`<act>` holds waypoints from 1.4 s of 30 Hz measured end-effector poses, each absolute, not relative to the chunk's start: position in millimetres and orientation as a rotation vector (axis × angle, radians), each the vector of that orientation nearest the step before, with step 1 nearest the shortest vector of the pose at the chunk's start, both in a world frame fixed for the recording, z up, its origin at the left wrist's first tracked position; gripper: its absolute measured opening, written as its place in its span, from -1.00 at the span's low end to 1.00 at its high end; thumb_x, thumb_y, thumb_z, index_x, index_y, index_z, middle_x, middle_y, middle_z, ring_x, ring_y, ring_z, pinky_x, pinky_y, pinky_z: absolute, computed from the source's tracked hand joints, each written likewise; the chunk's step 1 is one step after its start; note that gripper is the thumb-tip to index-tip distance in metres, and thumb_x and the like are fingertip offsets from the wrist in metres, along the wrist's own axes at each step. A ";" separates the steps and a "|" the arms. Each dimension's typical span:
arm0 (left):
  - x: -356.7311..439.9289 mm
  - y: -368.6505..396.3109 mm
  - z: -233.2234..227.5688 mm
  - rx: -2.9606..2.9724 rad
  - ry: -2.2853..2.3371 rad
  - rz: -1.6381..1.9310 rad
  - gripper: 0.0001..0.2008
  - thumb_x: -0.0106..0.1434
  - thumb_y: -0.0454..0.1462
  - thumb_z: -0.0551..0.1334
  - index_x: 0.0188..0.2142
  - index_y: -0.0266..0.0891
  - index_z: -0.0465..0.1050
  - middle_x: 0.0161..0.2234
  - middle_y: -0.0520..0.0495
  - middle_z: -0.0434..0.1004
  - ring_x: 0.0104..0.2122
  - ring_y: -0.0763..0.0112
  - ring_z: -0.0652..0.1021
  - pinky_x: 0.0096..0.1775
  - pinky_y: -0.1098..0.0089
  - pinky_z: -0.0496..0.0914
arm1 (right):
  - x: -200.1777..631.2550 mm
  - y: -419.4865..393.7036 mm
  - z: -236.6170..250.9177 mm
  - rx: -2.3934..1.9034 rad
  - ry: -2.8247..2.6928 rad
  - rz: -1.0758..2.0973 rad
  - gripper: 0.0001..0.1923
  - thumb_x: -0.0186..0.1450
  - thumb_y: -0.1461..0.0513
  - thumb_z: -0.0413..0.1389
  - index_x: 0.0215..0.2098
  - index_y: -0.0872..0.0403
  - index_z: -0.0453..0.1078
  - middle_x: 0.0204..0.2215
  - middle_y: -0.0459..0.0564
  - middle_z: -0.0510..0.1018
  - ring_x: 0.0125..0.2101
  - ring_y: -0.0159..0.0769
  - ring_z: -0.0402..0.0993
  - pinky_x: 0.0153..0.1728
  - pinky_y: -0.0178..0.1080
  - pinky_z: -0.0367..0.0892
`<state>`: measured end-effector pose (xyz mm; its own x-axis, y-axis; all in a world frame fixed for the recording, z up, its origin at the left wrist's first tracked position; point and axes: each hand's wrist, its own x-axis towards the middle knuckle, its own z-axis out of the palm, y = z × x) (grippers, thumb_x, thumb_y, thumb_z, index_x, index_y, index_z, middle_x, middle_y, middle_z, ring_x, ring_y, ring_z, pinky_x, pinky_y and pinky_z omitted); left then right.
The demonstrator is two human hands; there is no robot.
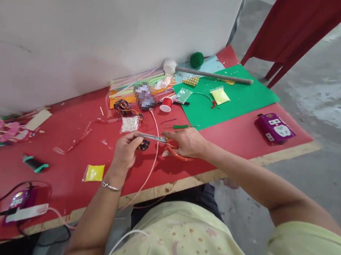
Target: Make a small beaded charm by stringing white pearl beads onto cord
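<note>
My right hand (189, 142) grips a pair of scissors (153, 137) by its orange handles, with the metal blades pointing left. The blade tips reach the fingertips of my left hand (126, 150), which is closed in a pinch. From that pinch a small bundle of dark multicoloured thread (144, 145) hangs just under the blades. Whether the blades touch the thread is too small to tell. Behind my hands lie a packet of white beads (130, 124), a larger hank of similar thread (123, 107) and a green-handled tool with a thin metal shaft (181, 127).
A pale cable (152, 167) runs across the red table (65, 175) beneath the scissors. A red thread spool (166, 104), a green sheet (237, 95) and a white-ended stick (214, 75) lie further back. At right sits a purple socket box (275, 128); a yellow packet (94, 173) lies left.
</note>
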<state>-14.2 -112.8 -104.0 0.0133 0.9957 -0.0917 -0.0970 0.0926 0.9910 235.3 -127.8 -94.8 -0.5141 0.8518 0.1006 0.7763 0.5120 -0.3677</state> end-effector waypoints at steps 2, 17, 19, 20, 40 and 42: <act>-13.0 -111.9 -99.1 1.082 1.176 1.187 -0.83 0.00 -0.26 0.45 -0.38 -0.25 0.59 -0.45 0.06 0.55 -0.49 0.56 0.49 -0.39 0.53 0.39 | 237.0 -127.3 -94.3 -1.375 -2.470 0.392 -0.21 0.29 -0.29 0.05 0.29 -0.03 0.36 -0.29 0.11 0.64 -0.31 -0.14 0.54 -0.39 -0.26 0.06; 0.2 -117.1 -92.2 1.147 1.176 1.175 -0.84 0.02 -0.25 0.45 -0.40 -0.25 0.58 -0.47 0.07 0.51 -0.51 0.58 0.47 -0.45 0.55 0.38 | 255.2 -127.4 -98.6 -1.240 -2.442 0.388 -0.20 0.30 -0.24 0.08 0.31 0.04 0.32 -0.17 0.17 0.65 -0.23 -0.11 0.54 -0.33 -0.26 0.13; 2.3 -117.9 -92.1 1.169 1.183 1.172 -0.83 0.03 -0.25 0.46 -0.38 -0.25 0.60 -0.45 0.05 0.52 -0.49 0.58 0.48 -0.42 0.55 0.39 | 257.1 -129.6 -99.4 -1.294 -2.448 0.433 -0.28 0.32 -0.26 0.04 0.24 0.00 0.41 -0.26 0.12 0.67 -0.32 -0.15 0.54 -0.38 -0.27 0.08; 3.7 -118.4 -92.5 1.173 1.190 1.173 -0.83 0.03 -0.25 0.46 -0.37 -0.25 0.60 -0.44 0.05 0.52 -0.48 0.57 0.49 -0.41 0.55 0.39 | 257.8 -130.8 -99.7 -1.311 -2.448 0.442 -0.29 0.33 -0.26 0.03 0.21 -0.01 0.42 -0.28 0.11 0.67 -0.33 -0.16 0.54 -0.39 -0.27 0.06; -0.4 -120.2 -91.1 1.346 1.145 1.254 -0.90 0.13 -0.24 0.39 -0.40 -0.24 0.58 -0.45 0.04 0.45 -0.48 0.53 0.42 -0.45 0.53 0.35 | 245.4 -146.7 -96.0 -1.279 -2.377 0.404 -0.13 0.28 -0.31 0.03 0.30 0.10 0.33 -0.22 0.19 0.64 -0.29 -0.14 0.53 -0.39 -0.27 0.03; 0.7 -120.5 -90.0 1.360 1.142 1.259 -0.90 0.13 -0.25 0.39 -0.42 -0.24 0.57 -0.45 0.04 0.44 -0.48 0.54 0.42 -0.45 0.53 0.35 | 245.8 -147.9 -94.7 -1.340 -2.380 0.412 -0.17 0.28 -0.32 0.02 0.24 0.07 0.39 -0.34 0.13 0.64 -0.36 -0.17 0.51 -0.42 -0.26 -0.02</act>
<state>0.7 -120.5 -90.0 0.0429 0.9898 0.1360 0.0392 -0.1377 0.9897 245.8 -147.9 -94.7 -0.4749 0.8616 0.1794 0.7509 0.5030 -0.4278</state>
